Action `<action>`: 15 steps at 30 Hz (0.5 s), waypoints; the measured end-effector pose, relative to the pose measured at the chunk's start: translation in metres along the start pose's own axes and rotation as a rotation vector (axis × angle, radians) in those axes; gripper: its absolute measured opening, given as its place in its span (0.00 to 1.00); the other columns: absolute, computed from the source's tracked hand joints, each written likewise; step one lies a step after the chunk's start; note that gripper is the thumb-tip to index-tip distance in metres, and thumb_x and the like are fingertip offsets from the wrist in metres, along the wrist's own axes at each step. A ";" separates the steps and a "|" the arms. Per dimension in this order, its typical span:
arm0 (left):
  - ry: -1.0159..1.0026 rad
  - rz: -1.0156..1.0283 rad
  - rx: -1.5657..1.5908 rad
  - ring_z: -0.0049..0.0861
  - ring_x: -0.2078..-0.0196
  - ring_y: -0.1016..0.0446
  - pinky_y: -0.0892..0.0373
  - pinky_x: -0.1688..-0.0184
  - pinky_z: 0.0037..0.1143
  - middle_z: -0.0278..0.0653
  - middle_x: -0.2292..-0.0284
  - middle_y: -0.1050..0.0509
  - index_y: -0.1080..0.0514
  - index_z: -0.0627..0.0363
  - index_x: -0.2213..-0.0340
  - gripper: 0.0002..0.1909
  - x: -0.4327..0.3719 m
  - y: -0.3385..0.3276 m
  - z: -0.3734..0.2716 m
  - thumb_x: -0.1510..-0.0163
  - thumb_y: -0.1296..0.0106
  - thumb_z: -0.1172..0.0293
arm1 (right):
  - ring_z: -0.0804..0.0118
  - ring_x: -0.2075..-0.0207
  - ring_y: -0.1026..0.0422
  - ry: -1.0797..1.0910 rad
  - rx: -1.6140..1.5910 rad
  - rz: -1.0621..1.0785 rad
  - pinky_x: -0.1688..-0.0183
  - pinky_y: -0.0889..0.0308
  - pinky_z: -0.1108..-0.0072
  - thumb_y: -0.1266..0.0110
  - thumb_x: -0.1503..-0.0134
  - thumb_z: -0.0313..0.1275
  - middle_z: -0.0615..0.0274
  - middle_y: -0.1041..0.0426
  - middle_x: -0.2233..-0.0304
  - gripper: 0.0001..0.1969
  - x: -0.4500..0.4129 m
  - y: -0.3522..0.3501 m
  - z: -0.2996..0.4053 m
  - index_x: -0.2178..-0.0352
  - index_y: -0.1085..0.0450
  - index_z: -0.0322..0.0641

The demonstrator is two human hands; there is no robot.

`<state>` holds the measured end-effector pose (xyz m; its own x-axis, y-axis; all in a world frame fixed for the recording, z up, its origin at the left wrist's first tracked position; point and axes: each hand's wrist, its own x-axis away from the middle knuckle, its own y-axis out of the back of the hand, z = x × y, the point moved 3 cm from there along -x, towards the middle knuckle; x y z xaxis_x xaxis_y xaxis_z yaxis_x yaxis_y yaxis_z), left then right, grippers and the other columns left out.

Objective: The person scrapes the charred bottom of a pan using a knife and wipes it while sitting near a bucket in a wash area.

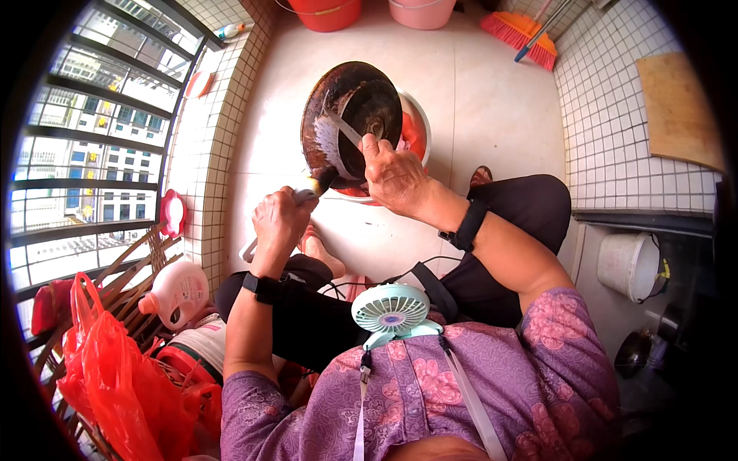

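My left hand [283, 222] is closed around the pale handle of a frying pan [375, 106], whose blackened, brown-stained underside faces me. A patch of the pan's left side shows bare grey metal. In my right hand [395, 173] is a flat metal blade [346, 130], perhaps a knife or scraper; its far end lies against the pan beside that patch. My fingers hide its near end. The pan is tilted above a round white-rimmed tub [425, 124] with a red plastic bag [410, 131] in it.
Red [326, 14] and pink buckets [422, 12] stand at the far wall, near an orange broom [519, 37]. At left are a detergent bottle [181, 294], a red plastic bag [115, 369] and a barred railing [86, 182]. A small fan [391, 311] hangs at my chest.
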<state>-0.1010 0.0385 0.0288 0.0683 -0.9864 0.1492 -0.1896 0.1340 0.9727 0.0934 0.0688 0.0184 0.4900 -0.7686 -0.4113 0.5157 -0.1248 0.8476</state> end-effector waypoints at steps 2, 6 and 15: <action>0.008 0.014 0.008 0.45 0.72 0.26 0.32 0.68 0.36 0.52 0.77 0.26 0.27 0.63 0.75 0.20 0.000 0.000 0.000 0.58 0.44 0.54 | 0.52 0.80 0.30 0.007 -0.039 -0.011 0.78 0.31 0.71 0.55 0.56 0.20 0.48 0.34 0.80 0.12 -0.005 -0.002 -0.005 0.66 0.41 0.26; 0.005 0.026 -0.005 0.45 0.72 0.26 0.32 0.68 0.36 0.52 0.78 0.26 0.27 0.63 0.75 0.20 0.002 -0.006 0.002 0.58 0.44 0.55 | 0.55 0.74 0.28 -0.134 -0.028 0.080 0.77 0.29 0.75 0.54 0.60 0.21 0.49 0.33 0.77 0.11 -0.011 0.001 -0.013 0.72 0.41 0.26; 0.025 0.034 0.058 0.45 0.72 0.26 0.32 0.68 0.36 0.52 0.78 0.26 0.27 0.63 0.75 0.19 0.001 -0.003 0.001 0.58 0.44 0.56 | 0.55 0.78 0.30 -0.025 0.016 0.106 0.81 0.32 0.71 0.55 0.57 0.20 0.50 0.34 0.80 0.14 0.016 0.002 0.002 0.66 0.42 0.25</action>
<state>-0.1015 0.0368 0.0260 0.0851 -0.9787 0.1869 -0.2486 0.1608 0.9552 0.1010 0.0548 0.0141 0.5232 -0.7937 -0.3104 0.4504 -0.0517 0.8913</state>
